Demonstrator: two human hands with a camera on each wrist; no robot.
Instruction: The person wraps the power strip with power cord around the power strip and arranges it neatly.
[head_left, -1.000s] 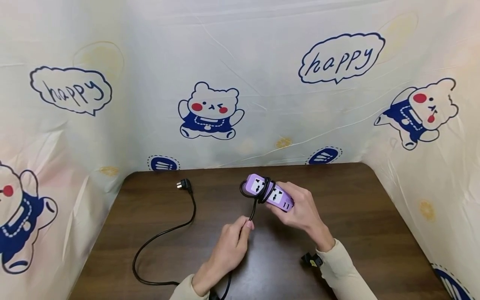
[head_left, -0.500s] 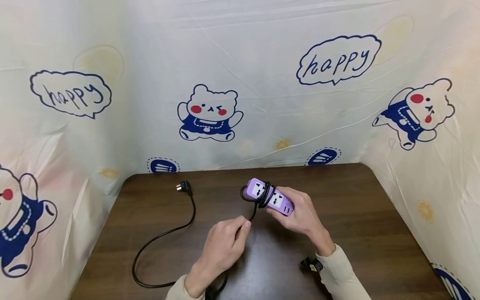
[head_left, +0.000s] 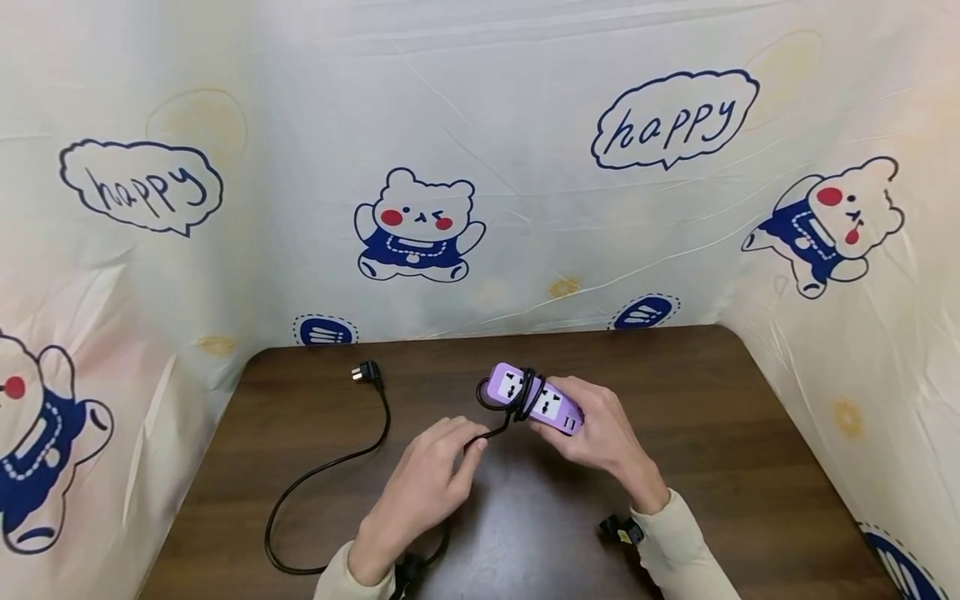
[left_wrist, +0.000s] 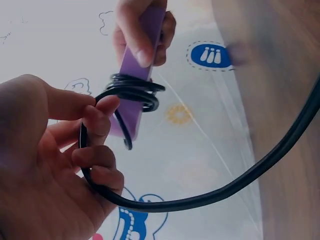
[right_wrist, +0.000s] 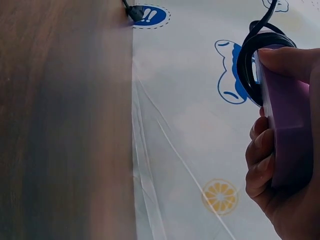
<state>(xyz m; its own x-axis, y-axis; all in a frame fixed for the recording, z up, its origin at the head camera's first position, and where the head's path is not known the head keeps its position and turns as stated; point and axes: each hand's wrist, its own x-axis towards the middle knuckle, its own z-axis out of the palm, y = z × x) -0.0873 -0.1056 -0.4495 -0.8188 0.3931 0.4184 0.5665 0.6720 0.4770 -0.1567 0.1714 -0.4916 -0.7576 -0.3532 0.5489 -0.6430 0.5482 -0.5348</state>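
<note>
My right hand (head_left: 600, 425) grips the near end of a purple power strip (head_left: 501, 382) with white sockets, holding it tilted above the table. Several turns of black cord (head_left: 529, 395) wrap round the strip's middle, and a small loop sticks out at its far end. To the left, my left hand (head_left: 427, 475) pinches the cord where it runs off the strip. In the left wrist view, thumb and forefinger meet on the cord (left_wrist: 175, 204), which passes over the other curled fingers. The right wrist view has the right thumb lying along the strip (right_wrist: 290, 130) near the coils.
The rest of the cord curves over the brown table (head_left: 720, 433) at left and ends in a black plug (head_left: 367, 372) near the back edge. A printed curtain (head_left: 540, 125) stands behind and at both sides. Wrist camera mounts (head_left: 621, 530) sit under the sleeves.
My left hand has moved left and slightly up, and the cord between it and the strip slants more sideways. The strip in my right hand has dropped slightly toward me.
</note>
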